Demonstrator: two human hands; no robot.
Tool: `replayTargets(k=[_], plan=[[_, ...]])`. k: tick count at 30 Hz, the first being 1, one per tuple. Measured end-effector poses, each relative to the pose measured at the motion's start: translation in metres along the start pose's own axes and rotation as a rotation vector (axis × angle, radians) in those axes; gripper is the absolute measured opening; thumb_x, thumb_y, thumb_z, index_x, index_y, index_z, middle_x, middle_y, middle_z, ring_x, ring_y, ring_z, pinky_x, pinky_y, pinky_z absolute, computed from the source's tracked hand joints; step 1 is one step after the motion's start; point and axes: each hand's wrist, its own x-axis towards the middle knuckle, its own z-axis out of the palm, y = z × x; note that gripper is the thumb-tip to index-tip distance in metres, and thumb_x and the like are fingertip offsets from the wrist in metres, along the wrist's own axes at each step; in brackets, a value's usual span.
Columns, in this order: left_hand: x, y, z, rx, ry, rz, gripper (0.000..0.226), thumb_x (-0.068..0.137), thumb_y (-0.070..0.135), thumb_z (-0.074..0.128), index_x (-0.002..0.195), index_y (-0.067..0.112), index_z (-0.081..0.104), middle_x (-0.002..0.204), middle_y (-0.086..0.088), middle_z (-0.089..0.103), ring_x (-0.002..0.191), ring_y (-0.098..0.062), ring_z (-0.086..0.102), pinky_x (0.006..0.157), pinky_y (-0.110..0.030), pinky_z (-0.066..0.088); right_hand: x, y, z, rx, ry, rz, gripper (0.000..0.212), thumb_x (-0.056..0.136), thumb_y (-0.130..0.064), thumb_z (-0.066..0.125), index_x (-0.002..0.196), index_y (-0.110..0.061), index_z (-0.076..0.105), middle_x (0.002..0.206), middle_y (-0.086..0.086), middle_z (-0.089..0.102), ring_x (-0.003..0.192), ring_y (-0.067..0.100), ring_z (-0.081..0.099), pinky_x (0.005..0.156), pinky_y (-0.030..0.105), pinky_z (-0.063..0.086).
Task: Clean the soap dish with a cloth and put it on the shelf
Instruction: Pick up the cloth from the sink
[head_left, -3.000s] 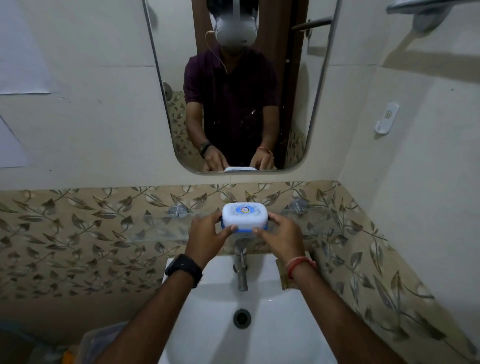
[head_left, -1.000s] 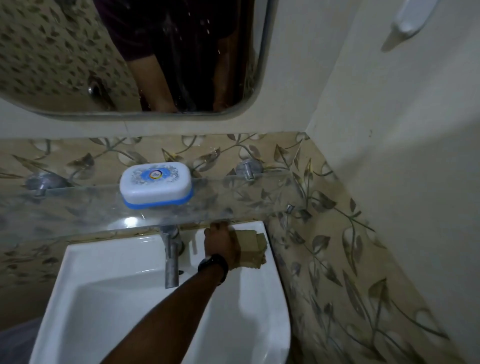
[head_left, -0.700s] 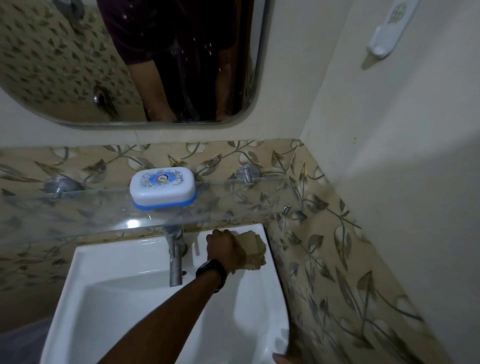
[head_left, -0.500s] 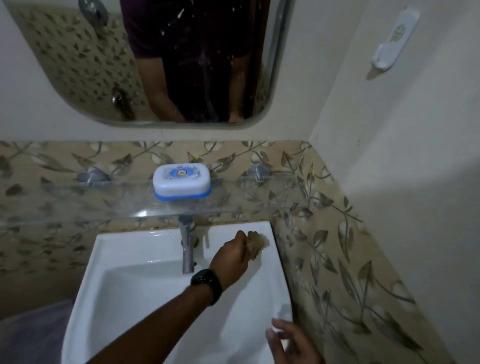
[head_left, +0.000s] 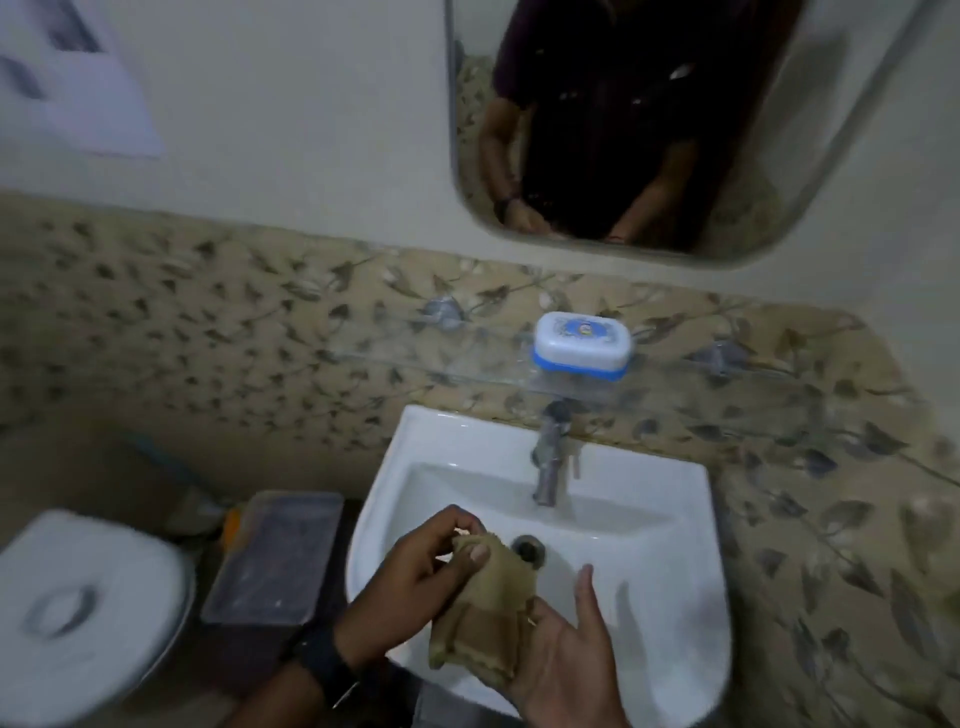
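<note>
Both hands are over the white sink (head_left: 649, 613), and the tan cloth (head_left: 485, 618) is between them. The left hand (head_left: 415, 582) has it pinched at the top edge: thumb pressed flat on the front of the fabric, the other fingers curled in behind, a tight, narrow grip closed on the cloth. The right hand (head_left: 566, 660) is underneath, palm up and spread wide, fingers splayed and pointing toward the drain (head_left: 527, 548); the lower part of the cloth drapes onto that open palm, resting there rather than being clutched. A dark watch (head_left: 327, 662) sits on the left wrist. The cloth looks folded, with thicker seams along its bottom edge, and it hangs just in front of the drain. Up behind the tap (head_left: 548, 457), the soap dish (head_left: 582, 345) stands on the glass shelf (head_left: 467, 364), lid closed, white on top with a blue band at its base, well apart from both hands and level on the pane. Above it, the mirror (head_left: 779, 130) catches the person's dark shirt and forearms. Off to the left of the sink there's a clear plastic box (head_left: 275, 551) and a white toilet lid (head_left: 78, 618), both blurred.
</note>
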Motion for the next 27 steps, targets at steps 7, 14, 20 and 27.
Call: replayTargets(k=[7,14,20,27], plan=[[-0.078,-0.059,-0.12,-0.146,0.413,-0.182,0.029,0.095,0.02,0.071,0.121,0.018,0.059,0.097,-0.015,0.076,0.092,-0.029,0.075,0.076,-0.04,0.061,0.093,0.089,0.032,-0.743,0.147,-0.167,0.04,0.085,0.009,0.07,0.12,-0.008,0.065,0.108,0.017,0.078,0.101,0.04,0.073,0.086,0.052,0.061],[-0.1,-0.134,-0.233,-0.192,0.504,-0.286,0.013,0.081,0.016,0.083,0.083,0.014,0.07,0.078,-0.002,0.065,0.078,-0.014,0.059,0.071,-0.021,0.049,0.218,0.174,0.07,-0.943,0.234,-0.313,0.04,0.082,0.008,0.074,0.116,-0.012,0.069,0.1,0.01,0.08,0.093,0.026,0.076,0.075,0.038,0.064],[-0.045,-0.237,-0.344,0.179,0.361,-0.325,0.025,0.086,0.009,0.078,0.108,0.022,0.08,0.116,0.017,0.07,0.094,0.009,0.065,0.079,-0.008,0.049,0.351,0.226,0.075,-1.169,0.286,-0.441,0.043,0.077,-0.005,0.073,0.111,-0.032,0.072,0.115,0.0,0.076,0.109,0.022,0.071,0.096,0.046,0.057],[0.037,-0.371,-0.397,0.594,0.111,-0.386,0.055,0.077,0.007,0.056,0.132,0.003,0.063,0.136,-0.016,0.061,0.124,-0.032,0.061,0.102,-0.033,0.05,0.503,0.258,0.007,-1.432,0.309,-0.417,0.039,0.085,0.003,0.063,0.104,-0.028,0.076,0.106,-0.011,0.076,0.104,0.015,0.071,0.098,0.048,0.056]])
